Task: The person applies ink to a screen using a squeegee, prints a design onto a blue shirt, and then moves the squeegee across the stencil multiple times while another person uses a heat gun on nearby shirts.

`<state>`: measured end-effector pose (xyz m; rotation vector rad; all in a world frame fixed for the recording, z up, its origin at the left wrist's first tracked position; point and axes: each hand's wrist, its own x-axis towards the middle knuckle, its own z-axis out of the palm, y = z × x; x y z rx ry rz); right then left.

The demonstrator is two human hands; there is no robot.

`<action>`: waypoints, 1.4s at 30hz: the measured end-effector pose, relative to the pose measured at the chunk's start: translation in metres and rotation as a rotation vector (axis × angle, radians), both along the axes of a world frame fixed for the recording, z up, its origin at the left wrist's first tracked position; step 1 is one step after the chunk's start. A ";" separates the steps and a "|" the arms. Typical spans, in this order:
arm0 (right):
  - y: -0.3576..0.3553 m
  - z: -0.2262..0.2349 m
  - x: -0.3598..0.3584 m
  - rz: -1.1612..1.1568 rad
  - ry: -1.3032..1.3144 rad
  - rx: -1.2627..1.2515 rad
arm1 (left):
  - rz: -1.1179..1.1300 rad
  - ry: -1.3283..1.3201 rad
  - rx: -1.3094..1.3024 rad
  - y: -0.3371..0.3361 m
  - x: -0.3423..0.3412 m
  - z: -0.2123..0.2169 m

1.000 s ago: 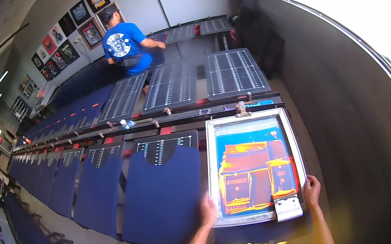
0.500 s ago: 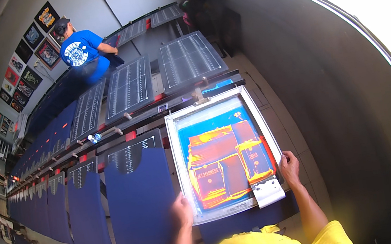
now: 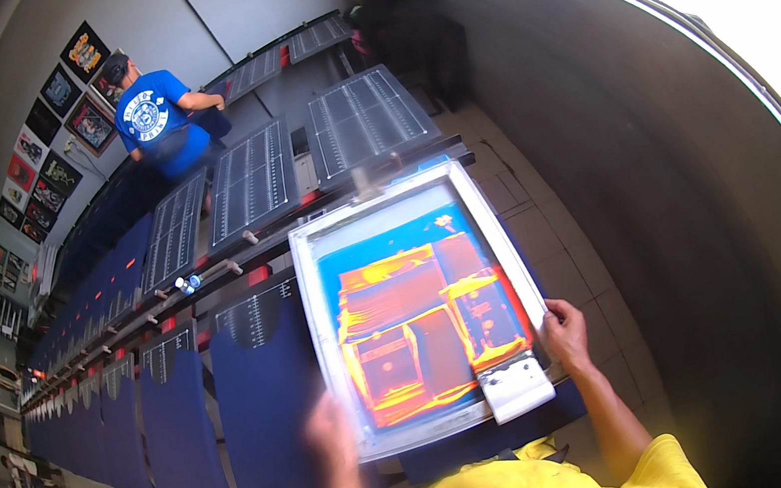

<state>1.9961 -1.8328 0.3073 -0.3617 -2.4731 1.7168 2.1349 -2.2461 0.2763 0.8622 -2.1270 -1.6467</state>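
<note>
Blue-orange screen frame [image 3: 420, 305] on bench [image 3: 263, 404]; right hand [image 3: 562, 331] grips frame edge; left hand [image 3: 330, 435] blurred, grip unclear.

A screen-printing workshop: a long row of navy shirt pallets [image 3: 263, 404], an inked printing screen [image 3: 416, 311], sample prints [image 3: 53, 113] on the wall.

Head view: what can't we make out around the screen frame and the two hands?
- Left hand: motion-blurred at the near left corner of the screen frame; grip cannot be told.
- Right hand: fingers on the frame's right rail, undersides hidden by the rail.
- Squeegee: only its pale near end shows; blade edge hidden by ink.
- What lies under the frame: covered by the mesh.
- Co-worker's hands, by the blue shirt: too small, turned away.
</note>
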 end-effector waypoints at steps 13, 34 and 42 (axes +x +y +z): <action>-0.138 -0.003 0.073 0.289 -0.070 -0.227 | 0.268 -0.001 -0.114 -0.102 0.147 0.032; -0.284 -0.038 0.136 0.119 -0.065 -0.140 | 0.088 -0.059 -0.172 -0.287 0.170 -0.045; -0.325 -0.049 0.136 0.064 -0.049 -0.043 | 0.006 -0.200 -0.040 -0.346 0.145 -0.060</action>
